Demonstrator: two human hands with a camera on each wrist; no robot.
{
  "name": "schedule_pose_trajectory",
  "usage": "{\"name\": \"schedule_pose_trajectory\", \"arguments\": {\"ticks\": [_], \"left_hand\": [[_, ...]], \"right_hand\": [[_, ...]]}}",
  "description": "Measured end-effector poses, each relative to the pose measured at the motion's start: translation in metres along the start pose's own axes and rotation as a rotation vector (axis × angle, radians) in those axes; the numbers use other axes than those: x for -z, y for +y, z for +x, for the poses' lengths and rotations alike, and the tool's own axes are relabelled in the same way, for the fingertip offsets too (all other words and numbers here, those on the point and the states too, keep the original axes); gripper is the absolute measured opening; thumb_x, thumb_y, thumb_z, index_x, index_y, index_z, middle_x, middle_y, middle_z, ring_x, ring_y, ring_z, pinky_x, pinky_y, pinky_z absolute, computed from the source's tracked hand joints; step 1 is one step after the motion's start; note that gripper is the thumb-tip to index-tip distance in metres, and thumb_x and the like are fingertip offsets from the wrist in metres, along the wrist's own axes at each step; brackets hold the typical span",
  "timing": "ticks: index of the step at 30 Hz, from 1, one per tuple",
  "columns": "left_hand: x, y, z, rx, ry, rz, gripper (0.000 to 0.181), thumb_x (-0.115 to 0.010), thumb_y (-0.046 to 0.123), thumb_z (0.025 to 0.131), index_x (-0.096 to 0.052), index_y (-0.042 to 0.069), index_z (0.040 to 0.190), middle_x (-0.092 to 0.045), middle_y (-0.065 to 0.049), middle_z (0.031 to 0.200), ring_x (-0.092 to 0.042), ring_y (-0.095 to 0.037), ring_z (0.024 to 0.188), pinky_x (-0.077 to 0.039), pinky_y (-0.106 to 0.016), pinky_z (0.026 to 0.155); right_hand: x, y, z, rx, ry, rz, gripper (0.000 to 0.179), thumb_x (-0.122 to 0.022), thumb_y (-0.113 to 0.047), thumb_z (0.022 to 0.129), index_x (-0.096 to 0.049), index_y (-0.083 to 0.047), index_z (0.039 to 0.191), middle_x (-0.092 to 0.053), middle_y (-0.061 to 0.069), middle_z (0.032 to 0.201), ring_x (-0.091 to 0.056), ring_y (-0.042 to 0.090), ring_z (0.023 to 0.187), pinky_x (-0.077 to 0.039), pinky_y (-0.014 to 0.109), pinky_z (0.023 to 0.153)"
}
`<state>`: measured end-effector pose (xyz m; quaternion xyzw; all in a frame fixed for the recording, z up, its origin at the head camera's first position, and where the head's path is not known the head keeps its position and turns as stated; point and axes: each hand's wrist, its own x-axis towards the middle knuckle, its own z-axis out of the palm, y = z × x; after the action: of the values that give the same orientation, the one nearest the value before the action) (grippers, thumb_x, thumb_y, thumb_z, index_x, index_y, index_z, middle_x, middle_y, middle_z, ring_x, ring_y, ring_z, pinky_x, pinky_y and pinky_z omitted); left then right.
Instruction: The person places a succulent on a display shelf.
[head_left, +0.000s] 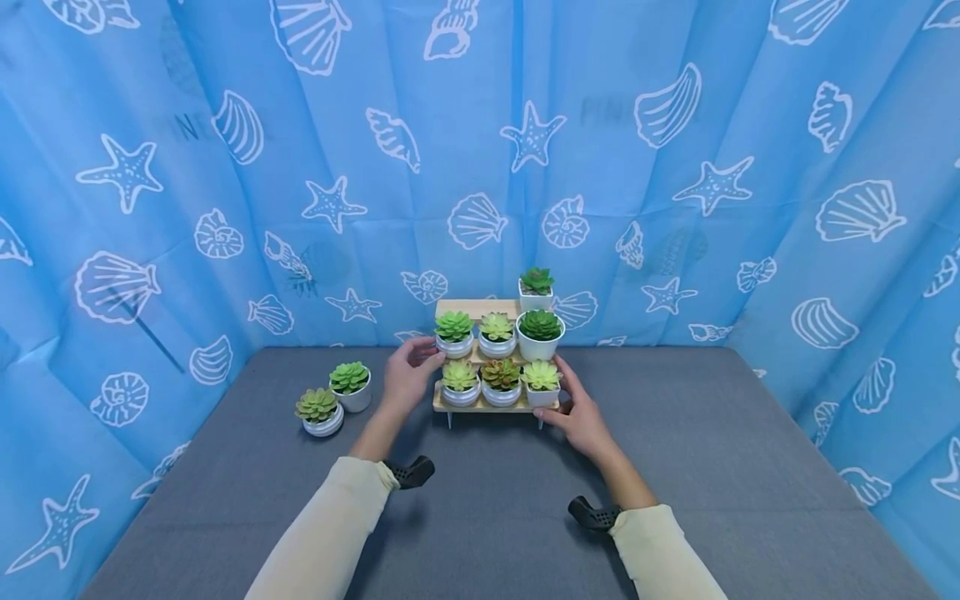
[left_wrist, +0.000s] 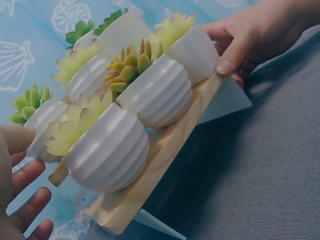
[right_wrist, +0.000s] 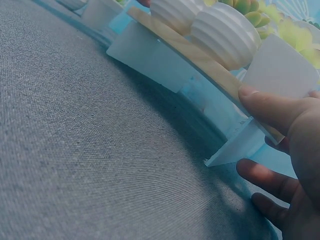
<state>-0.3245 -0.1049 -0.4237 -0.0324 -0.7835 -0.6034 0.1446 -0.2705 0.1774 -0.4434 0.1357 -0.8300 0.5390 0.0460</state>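
Observation:
A three-tier wooden plant stand point(head_left: 495, 408) holds several potted succulents. My left hand point(head_left: 408, 375) is at the stand's left side, thumb tip by the white ribbed pot point(left_wrist: 46, 125) at the left of the middle tier. In the left wrist view its other fingers are loosely spread; whether the thumb touches that pot is hard to tell. My right hand point(head_left: 581, 417) grips the stand's lower right end, thumb on the front edge of the bottom board point(right_wrist: 220, 77). Beside that thumb sits a smooth white pot point(right_wrist: 282, 67) with a pale green succulent.
Two more potted succulents, one in a ribbed pot point(head_left: 324, 425) and one in a smooth pot point(head_left: 358, 400), stand left of my left hand on the grey tabletop point(head_left: 480, 517). The top tier point(head_left: 476, 308) bears one small pot point(head_left: 536, 298) at its right end. A blue shell-print curtain point(head_left: 480, 167) hangs behind.

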Motion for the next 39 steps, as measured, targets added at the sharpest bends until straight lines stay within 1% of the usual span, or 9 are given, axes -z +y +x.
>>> {"name": "schedule_pose_trajectory", "arguments": {"ticks": [7,11,14,16,24,30,33,35,39], "left_hand": [[0.000,0.002,-0.008,-0.007,0.026,-0.029,0.030,-0.069,0.015,0.092,-0.064,0.005,0.120,-0.067,-0.013,0.114,-0.059,-0.026,0.111,-0.043,-0.041,0.099],[0.001,0.004,-0.017,-0.015,0.048,-0.052,0.028,-0.067,0.011,0.092,-0.063,0.000,0.118,-0.066,-0.016,0.112,-0.059,-0.029,0.108,-0.045,-0.044,0.096],[0.003,0.002,-0.023,-0.017,0.050,-0.070,0.029,-0.067,0.009,0.092,-0.063,-0.003,0.118,-0.066,-0.017,0.109,-0.060,-0.030,0.105,-0.047,-0.044,0.092],[0.005,-0.001,-0.026,-0.012,0.049,-0.076,0.028,-0.067,0.010,0.092,-0.064,-0.002,0.117,-0.066,-0.016,0.108,-0.060,-0.029,0.104,-0.047,-0.042,0.091],[0.021,-0.011,-0.038,0.039,0.052,-0.067,0.024,-0.064,0.014,0.095,-0.065,0.004,0.116,-0.064,-0.013,0.111,-0.058,-0.025,0.105,-0.048,-0.039,0.088],[0.034,-0.025,-0.045,0.080,0.053,-0.034,0.022,-0.063,0.013,0.095,-0.066,0.002,0.115,-0.066,-0.012,0.107,-0.062,-0.024,0.096,-0.051,-0.033,0.079],[0.041,-0.032,-0.048,0.084,0.043,-0.029,0.021,-0.063,0.012,0.095,-0.066,0.001,0.114,-0.066,-0.013,0.105,-0.064,-0.028,0.096,-0.052,-0.035,0.079],[0.046,-0.035,-0.051,0.088,0.034,-0.018,0.021,-0.063,0.012,0.095,-0.066,0.002,0.113,-0.066,-0.013,0.104,-0.064,-0.028,0.096,-0.052,-0.035,0.079],[0.057,-0.043,-0.056,0.093,0.005,0.009,0.024,-0.062,0.013,0.096,-0.064,-0.001,0.116,-0.066,-0.013,0.105,-0.063,-0.027,0.096,-0.052,-0.030,0.077]], "right_hand": [[-0.001,0.004,0.001,-0.001,0.002,0.007,0.091,-0.075,-0.006,0.086,-0.017,-0.010,0.156,-0.046,0.031,0.137,-0.056,0.023,0.073,-0.049,0.033,0.063],[-0.002,0.005,0.001,-0.002,0.003,-0.006,0.091,-0.075,-0.006,0.086,-0.017,-0.010,0.156,-0.046,0.031,0.137,-0.057,0.024,0.074,-0.049,0.033,0.064],[-0.002,0.005,0.000,-0.007,0.001,-0.006,0.091,-0.075,-0.006,0.085,-0.018,-0.010,0.156,-0.046,0.031,0.137,-0.056,0.025,0.074,-0.049,0.033,0.064],[-0.002,0.004,0.000,-0.009,0.001,-0.001,0.091,-0.075,-0.006,0.085,-0.018,-0.010,0.156,-0.046,0.031,0.137,-0.056,0.025,0.074,-0.049,0.033,0.064],[-0.001,0.002,0.001,-0.003,0.005,-0.007,0.090,-0.074,-0.004,0.085,-0.018,-0.008,0.155,-0.046,0.032,0.137,-0.057,0.022,0.073,-0.050,0.031,0.064],[0.000,0.001,0.001,-0.005,0.007,-0.016,0.089,-0.074,-0.004,0.086,-0.018,-0.007,0.155,-0.046,0.031,0.136,-0.057,0.023,0.073,-0.049,0.031,0.064],[0.000,0.002,0.001,-0.005,0.007,-0.010,0.090,-0.074,-0.005,0.086,-0.018,-0.008,0.155,-0.047,0.031,0.136,-0.057,0.025,0.073,-0.049,0.031,0.064],[0.000,0.005,0.002,0.000,0.005,-0.006,0.091,-0.075,-0.006,0.086,-0.017,-0.008,0.155,-0.047,0.031,0.135,-0.056,0.024,0.073,-0.048,0.031,0.063],[-0.003,0.025,0.009,0.006,0.008,-0.006,0.093,-0.076,-0.008,0.085,-0.017,-0.013,0.156,-0.047,0.030,0.136,-0.055,0.022,0.072,-0.048,0.032,0.062]]}}
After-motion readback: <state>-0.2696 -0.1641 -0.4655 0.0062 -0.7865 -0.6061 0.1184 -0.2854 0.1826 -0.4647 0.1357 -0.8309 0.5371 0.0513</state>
